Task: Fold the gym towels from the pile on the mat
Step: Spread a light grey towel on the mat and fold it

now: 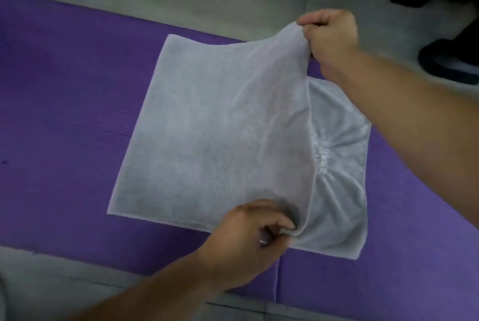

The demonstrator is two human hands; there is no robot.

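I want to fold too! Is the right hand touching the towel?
Touching. The head view shows the right hand pinching a corner of the towel.

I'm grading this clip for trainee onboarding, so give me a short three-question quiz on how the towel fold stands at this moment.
1. True or false: both the left hand and the right hand pinch the white towel.
2. The towel lies on: A) a wooden bench, B) a purple mat, C) a table.
3. Fill in: the towel's far corner is held lifted off the mat by the ____ hand.
Key: 1 true; 2 B; 3 right.
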